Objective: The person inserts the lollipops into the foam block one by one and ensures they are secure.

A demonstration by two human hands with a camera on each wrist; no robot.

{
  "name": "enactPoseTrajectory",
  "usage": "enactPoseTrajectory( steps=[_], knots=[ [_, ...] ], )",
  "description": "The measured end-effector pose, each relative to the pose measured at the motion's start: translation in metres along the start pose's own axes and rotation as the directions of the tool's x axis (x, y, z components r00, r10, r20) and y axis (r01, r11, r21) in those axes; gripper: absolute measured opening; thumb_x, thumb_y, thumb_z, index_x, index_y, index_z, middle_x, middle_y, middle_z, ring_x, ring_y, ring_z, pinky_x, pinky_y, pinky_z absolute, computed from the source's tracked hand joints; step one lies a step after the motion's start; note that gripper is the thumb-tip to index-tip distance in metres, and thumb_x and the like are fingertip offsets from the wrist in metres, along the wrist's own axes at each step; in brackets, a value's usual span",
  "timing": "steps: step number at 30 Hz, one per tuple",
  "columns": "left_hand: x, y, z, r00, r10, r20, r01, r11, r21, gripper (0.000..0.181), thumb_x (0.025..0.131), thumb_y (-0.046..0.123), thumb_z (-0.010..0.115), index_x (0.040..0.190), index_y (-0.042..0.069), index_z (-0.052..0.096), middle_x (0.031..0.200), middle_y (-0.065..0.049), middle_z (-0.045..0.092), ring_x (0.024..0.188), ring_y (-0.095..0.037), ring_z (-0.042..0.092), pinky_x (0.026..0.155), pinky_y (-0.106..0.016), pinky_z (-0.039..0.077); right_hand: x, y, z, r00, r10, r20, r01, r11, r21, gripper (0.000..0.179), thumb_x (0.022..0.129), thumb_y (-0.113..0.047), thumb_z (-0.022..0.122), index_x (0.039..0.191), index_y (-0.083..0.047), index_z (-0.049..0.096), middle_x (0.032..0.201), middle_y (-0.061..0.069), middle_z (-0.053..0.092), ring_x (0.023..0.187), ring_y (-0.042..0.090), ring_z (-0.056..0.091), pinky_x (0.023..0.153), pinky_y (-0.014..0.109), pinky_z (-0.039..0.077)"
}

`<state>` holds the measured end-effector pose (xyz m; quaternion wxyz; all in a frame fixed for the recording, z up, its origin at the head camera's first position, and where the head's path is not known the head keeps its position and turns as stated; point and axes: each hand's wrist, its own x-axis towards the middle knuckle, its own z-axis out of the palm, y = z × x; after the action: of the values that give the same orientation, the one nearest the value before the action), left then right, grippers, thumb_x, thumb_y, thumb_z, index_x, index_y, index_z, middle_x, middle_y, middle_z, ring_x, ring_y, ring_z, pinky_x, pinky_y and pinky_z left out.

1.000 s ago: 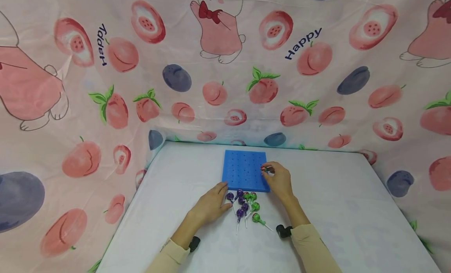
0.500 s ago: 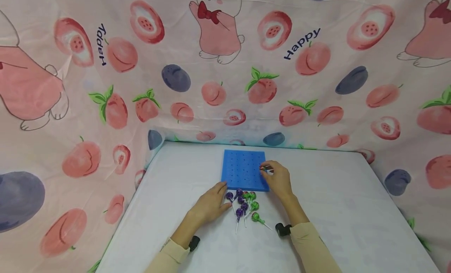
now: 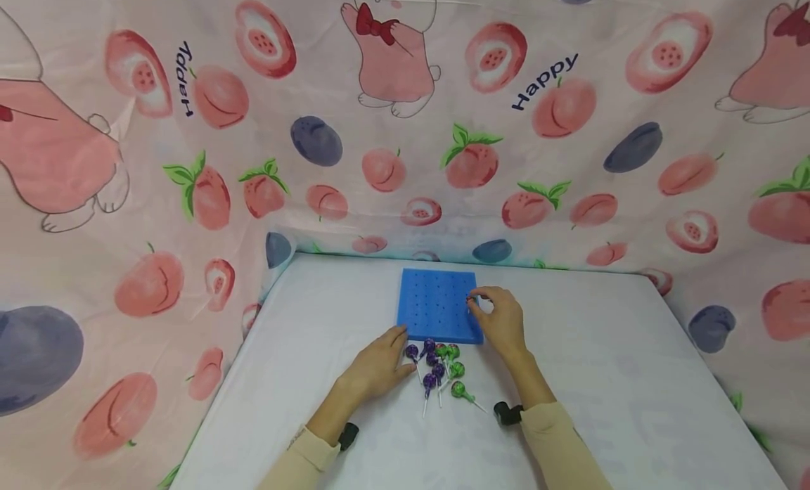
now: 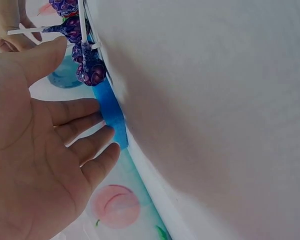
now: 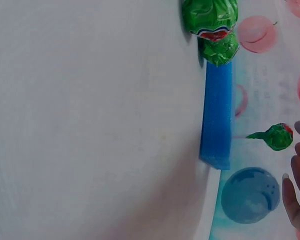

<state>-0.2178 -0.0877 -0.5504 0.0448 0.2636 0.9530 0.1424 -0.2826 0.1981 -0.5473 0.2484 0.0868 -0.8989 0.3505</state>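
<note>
In the head view, a blue board [image 3: 436, 304] with rows of small holes lies at the middle back of the white table. My right hand [image 3: 504, 325] is over its right edge, pinching a green-wrapped lollipop [image 5: 279, 136] by the head; the right wrist view shows its thin stick pointing away from the fingers. At the board's near left corner are the fingertips of my left hand [image 3: 377, 367], which holds nothing and has its fingers extended. Its thumb is close to a loose pile of purple lollipops [image 3: 429, 382] and green lollipops [image 3: 457, 369] in front of the board.
A green lollipop [image 3: 458, 389] lies at the pile's near right, stick toward the right forearm. The white table [image 3: 601, 349] extends to both sides. Behind and left hangs a pink fruit-print cloth [image 3: 386, 168]. Black wrist cameras [image 3: 506, 413] sit at both wrists.
My right hand stays over the board's right edge while its fingers turn the lollipop; the stick that showed beside the fingers earlier hardly shows now. The left hand keeps its place.
</note>
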Motion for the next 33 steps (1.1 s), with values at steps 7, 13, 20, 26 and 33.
enactPoseTrajectory(
  steps=[7, 13, 20, 26, 33],
  knots=[
    [0.000, 0.000, 0.001, 1.000, 0.009, -0.004, -0.009, 1.000, 0.000, 0.073, 0.104, 0.043, 0.064, 0.154, -0.006, 0.043, 0.164, -0.020, 0.036, 0.149, -0.035, 0.040, 0.120, -0.046, 0.039, -0.002, -0.013, -0.004, 0.996, -0.060, -0.073, 0.062, 0.998, 0.023, 0.016, 0.087, -0.012, 0.086, 0.102, -0.011, 0.080, 0.103, 0.006, 0.076, 0.095, 0.027, 0.070, 0.084, 0.048, 0.059],
    [-0.001, 0.000, 0.002, 0.999, 0.028, -0.024, -0.028, 1.000, 0.004, 0.073, 0.104, 0.042, 0.064, 0.153, -0.008, 0.043, 0.163, -0.022, 0.038, 0.148, -0.037, 0.041, 0.119, -0.048, 0.040, -0.007, -0.026, -0.010, 0.995, -0.085, -0.044, 0.087, 0.996, 0.031, 0.014, 0.086, -0.010, 0.086, 0.098, -0.009, 0.079, 0.095, 0.005, 0.075, 0.088, 0.024, 0.070, 0.080, 0.046, 0.060],
    [-0.001, 0.001, 0.000, 1.000, 0.015, -0.006, -0.015, 1.000, -0.014, 0.073, 0.104, 0.042, 0.065, 0.154, -0.007, 0.043, 0.164, -0.021, 0.036, 0.150, -0.037, 0.039, 0.121, -0.047, 0.038, -0.014, -0.036, -0.015, 0.998, -0.065, 0.026, 0.064, 0.998, 0.013, 0.011, 0.086, -0.012, 0.087, 0.095, -0.011, 0.079, 0.095, 0.005, 0.076, 0.086, 0.023, 0.071, 0.078, 0.045, 0.061],
    [-0.001, 0.002, -0.002, 1.000, -0.012, 0.013, 0.012, 1.000, -0.008, 0.075, 0.105, 0.045, 0.062, 0.156, -0.004, 0.041, 0.166, -0.019, 0.035, 0.151, -0.034, 0.038, 0.121, -0.045, 0.038, -0.022, -0.043, -0.022, 0.994, -0.040, 0.104, 0.039, 0.999, 0.018, 0.011, 0.088, -0.015, 0.086, 0.096, -0.013, 0.079, 0.096, 0.004, 0.075, 0.086, 0.022, 0.072, 0.078, 0.045, 0.061],
    [-0.001, 0.003, -0.004, 1.000, -0.013, 0.015, 0.013, 1.000, 0.003, 0.075, 0.104, 0.046, 0.063, 0.156, -0.004, 0.042, 0.166, -0.019, 0.035, 0.151, -0.034, 0.039, 0.121, -0.046, 0.039, -0.034, -0.048, -0.022, 0.979, -0.010, 0.202, 0.010, 1.000, 0.000, 0.012, 0.088, -0.017, 0.086, 0.097, -0.017, 0.078, 0.097, 0.000, 0.075, 0.088, 0.021, 0.071, 0.077, 0.042, 0.061]
  ],
)
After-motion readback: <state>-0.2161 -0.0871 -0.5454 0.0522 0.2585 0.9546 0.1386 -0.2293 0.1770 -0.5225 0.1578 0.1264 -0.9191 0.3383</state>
